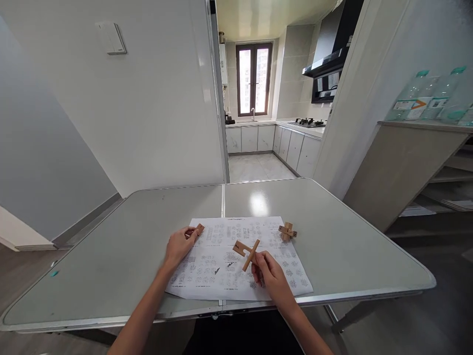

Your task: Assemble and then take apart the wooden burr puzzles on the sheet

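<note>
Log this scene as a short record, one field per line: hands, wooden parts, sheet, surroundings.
Left hand: fingers on a small wooden piece near the sheet's far left corner
Right hand: holding two crossed wooden pieces, one notched and marked in black, above the sheet
Wooden cluster: interlocked pieces, by the sheet's right edge
Printed sheet: small diagrams, on the table; text too small to read
Right side: plastic bottles on a shelf unit
Beyond: kitchen with window and hob
</note>
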Demonstrator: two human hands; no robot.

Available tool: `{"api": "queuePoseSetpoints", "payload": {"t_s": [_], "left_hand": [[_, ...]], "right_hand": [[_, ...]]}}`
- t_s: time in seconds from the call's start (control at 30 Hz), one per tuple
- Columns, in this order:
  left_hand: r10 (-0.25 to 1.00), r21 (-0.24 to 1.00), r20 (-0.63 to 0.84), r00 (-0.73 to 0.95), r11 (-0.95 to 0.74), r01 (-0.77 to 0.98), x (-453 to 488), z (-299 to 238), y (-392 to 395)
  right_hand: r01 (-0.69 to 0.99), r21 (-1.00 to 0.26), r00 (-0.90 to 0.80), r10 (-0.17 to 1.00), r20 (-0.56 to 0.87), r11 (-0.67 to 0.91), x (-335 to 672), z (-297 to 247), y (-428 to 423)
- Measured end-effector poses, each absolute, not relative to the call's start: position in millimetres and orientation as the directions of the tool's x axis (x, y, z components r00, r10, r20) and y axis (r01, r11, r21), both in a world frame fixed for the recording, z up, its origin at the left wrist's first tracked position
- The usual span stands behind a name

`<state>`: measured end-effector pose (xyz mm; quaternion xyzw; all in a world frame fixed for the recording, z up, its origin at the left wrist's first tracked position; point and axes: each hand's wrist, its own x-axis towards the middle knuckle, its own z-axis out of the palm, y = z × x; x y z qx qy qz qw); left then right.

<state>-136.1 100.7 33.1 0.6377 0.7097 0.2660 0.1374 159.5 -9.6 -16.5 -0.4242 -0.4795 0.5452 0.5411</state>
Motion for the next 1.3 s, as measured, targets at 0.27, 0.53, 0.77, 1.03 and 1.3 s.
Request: {"api": "queuePoseSetpoints", "payload": {"t_s": [0.27,0.53,0.77,1.03,1.3], "left_hand": [[0.974,0.449,0.156,-0.165,0.079,0.89,-141,28,111],[0.954,0.46,0.26,-0.147,0.011,0.888,-123,36,102],[0.938,0.8,0.065,0.341,-0.253,0.544,-33,65,48],[0.849,0.991,-0.08,0.523,0.012,0.133,-11,72,32],[0.831,0.98,-0.198,0.52,0.174,0.095,-14,65,30]], "right_hand": [[-0.231,-0.973,-0.062,0.997,0.044,0.029,160,-12,-11],[-0.239,-0.97,-0.075,0.996,0.051,0.032,161,-10,-13],[-0.303,-0.953,-0.11,0.994,0.019,-0.016,157,-1,-7],[-0.511,-0.857,-0.199,0.979,0.04,-0.069,163,10,-5],[-0.608,-0.782,-0.382,0.914,0.134,-0.14,168,13,-5]]}}
